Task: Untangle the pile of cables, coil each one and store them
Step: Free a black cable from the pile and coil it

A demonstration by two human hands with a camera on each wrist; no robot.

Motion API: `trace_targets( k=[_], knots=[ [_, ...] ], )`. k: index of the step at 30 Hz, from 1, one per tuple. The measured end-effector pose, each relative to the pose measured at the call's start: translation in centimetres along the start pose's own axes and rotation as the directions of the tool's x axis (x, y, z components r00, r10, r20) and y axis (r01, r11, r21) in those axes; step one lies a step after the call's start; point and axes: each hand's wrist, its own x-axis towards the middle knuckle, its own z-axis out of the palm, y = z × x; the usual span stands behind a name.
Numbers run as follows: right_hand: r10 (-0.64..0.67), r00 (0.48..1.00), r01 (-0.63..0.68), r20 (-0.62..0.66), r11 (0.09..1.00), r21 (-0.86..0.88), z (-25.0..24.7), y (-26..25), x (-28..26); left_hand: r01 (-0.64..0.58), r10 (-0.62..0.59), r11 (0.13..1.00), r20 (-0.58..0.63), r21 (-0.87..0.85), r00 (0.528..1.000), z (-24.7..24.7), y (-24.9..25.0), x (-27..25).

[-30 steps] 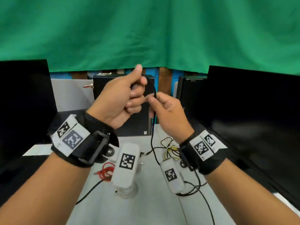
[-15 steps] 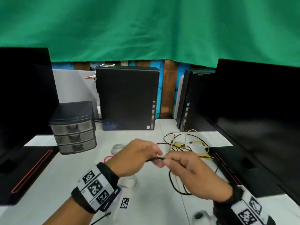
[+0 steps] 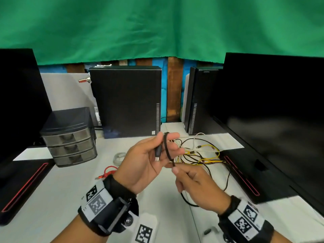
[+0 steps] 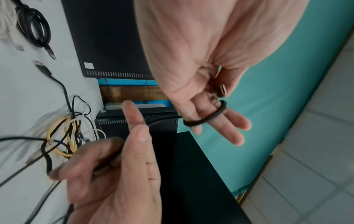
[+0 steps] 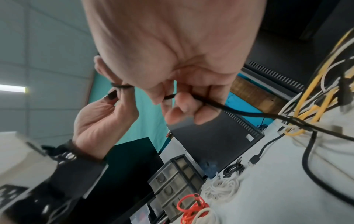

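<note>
— So which step is this?

— Coiling, by my reading. Going from the left edge of the bench: a grey drawer unit of smoky plastic stands near the back left, likely where coils get stored. Just in front of it lie a small clear-white coil and a red coil, both already wound.

— And the hands?

— The left hand is held palm up above the middle of the bench. Its thumb pins the plug end of a black cable against the palm, and one turn of that cable loops round its outstretched fingers (thin, round and matte, seemingly rubbery). The right hand, just beside it, pinches the same cable between thumb and curled fingers, feeding it toward the loop.

— Where does the rest of the cable go?

— It trails down to the bench and right, into the tangle near the right edge: glossy yellow, white and black strands crossing one another. Whether it is knotted in there I cannot tell.

— Next move?

— Probably another turn round the left fingers, keeping loops even; the right hand must let slack slide through without dragging the tangle along.
</note>
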Motion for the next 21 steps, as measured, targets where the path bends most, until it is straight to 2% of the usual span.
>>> trace_targets(
  k=[5, 8, 9, 10, 12, 14, 15, 16, 18, 21],
  knots=[
    [0.004, 0.988, 0.014, 0.154, 0.994, -0.110, 0.1, -0.7, -0.8, -0.161, 0.166, 0.986, -0.177, 0.043, 0.970, -1.5, -0.4, 0.8],
    [-0.028, 0.974, 0.076, 0.224, 0.975, -0.210, 0.1, -1.0, -1.2, -0.205, 0.281, 0.923, -0.208, 0.324, 0.937, -2.4, -0.9, 1.1],
    [-0.031, 0.967, 0.095, 0.254, 0.965, -0.246, 0.3, -0.9, -1.4, -0.214, 0.336, 0.858, -0.196, 0.467, 0.921, -2.8, -1.0, 1.2],
    [-0.033, 0.961, 0.111, 0.274, 0.955, -0.276, 0.4, -0.9, -1.6, -0.218, 0.396, 0.755, -0.164, 0.619, 0.904, -3.1, -1.1, 1.4],
    [-0.055, 0.965, 0.137, 0.258, 0.939, -0.315, 0.6, -1.2, -1.6, -0.199, 0.458, 0.469, -0.045, 0.860, 0.888, -3.7, -1.0, 1.6],
    [-0.106, 0.981, 0.159, 0.164, 0.923, -0.349, -0.4, -1.7, -0.6, -0.157, 0.390, 0.207, 0.066, 0.966, 0.919, -4.3, -0.9, 1.9],
    [-0.143, 0.985, 0.170, 0.098, 0.910, -0.378, -1.3, -2.0, 0.3, -0.145, 0.335, 0.116, 0.099, 0.983, 0.937, -4.5, -0.9, 2.0],
    [-0.182, 0.983, 0.180, 0.035, 0.892, -0.414, -2.3, -2.5, 1.4, -0.147, 0.280, 0.060, 0.124, 0.987, 0.952, -4.6, -1.0, 2.0],
    [-0.237, 0.971, 0.184, -0.046, 0.849, -0.495, -4.6, -3.9, 3.7, -0.180, 0.187, 0.015, 0.174, 0.984, 0.967, -4.2, -1.0, 2.1],
    [-0.213, 0.976, 0.156, -0.045, 0.829, -0.537, -6.7, -5.6, 6.2, -0.231, 0.118, 0.058, 0.223, 0.971, 0.968, -3.5, -0.6, 2.5]
  ],
)
